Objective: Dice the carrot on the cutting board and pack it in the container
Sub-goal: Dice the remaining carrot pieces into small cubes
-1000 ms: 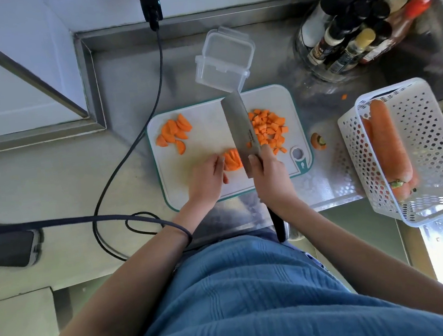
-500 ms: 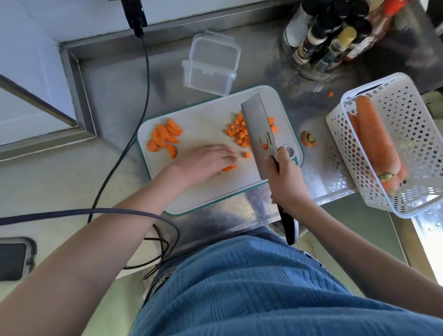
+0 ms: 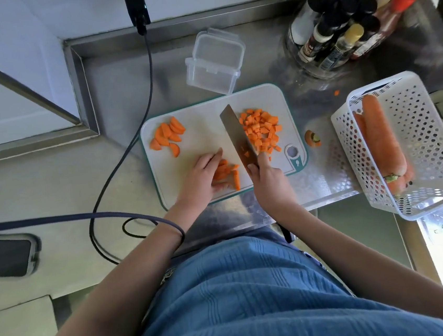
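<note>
Fingers of my left hand (image 3: 202, 174) lie fairly straight, pressing down on a small bunch of carrot sticks (image 3: 228, 174) near the front edge of the cutting board (image 3: 205, 131). My right hand (image 3: 266, 178) is wrapped around the handle of the knife (image 3: 236, 136), whose blade points toward 11 o'clock just right of those sticks. At 1 o'clock from the blade sits the pile of diced carrot (image 3: 261, 129); at 10 o'clock from my left hand lie the half-moon slices (image 3: 167, 135). Beyond the board at 12 o'clock stands the clear container (image 3: 213, 62), lid hinged open. At 3 o'clock, a cut carrot top (image 3: 311, 138) lies on the counter, then a white basket (image 3: 427, 129) holding whole carrots (image 3: 380, 137).
</note>
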The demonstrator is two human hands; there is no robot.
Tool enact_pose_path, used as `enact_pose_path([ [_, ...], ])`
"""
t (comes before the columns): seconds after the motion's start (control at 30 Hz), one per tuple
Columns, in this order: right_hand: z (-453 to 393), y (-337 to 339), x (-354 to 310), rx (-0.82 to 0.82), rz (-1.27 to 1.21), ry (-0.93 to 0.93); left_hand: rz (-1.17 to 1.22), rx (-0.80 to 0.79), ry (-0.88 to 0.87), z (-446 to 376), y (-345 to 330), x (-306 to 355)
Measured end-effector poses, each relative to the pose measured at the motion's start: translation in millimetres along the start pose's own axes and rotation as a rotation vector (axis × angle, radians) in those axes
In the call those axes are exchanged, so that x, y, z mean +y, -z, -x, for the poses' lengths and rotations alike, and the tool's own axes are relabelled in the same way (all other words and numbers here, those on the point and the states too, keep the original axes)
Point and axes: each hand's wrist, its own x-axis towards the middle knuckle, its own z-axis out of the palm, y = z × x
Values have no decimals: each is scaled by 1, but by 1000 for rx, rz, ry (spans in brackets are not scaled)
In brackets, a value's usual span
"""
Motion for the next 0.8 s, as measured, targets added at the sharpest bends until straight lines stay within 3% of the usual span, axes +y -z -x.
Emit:
enact_pose_path([
  [0.13,0,-3,-1,23,8,-8,-74,-2,-46,2,6,-3],
  [0.27,0,-1,3,47,3,-15,-232,126,-291,3,8,6],
  [0.33,0,-1,6,58,-4,-22,-280,155,-322,5,4,14],
  [0.5,-1,-1,11,84,-4,-47,-477,128,-240,3,-16,23],
  [0.67,3,0,11,82,-42,-32,-382,107,-81,11,-17,32],
  [0.8,3,-1,8,57,-50,-46,-260,198,58,17,-5,21],
])
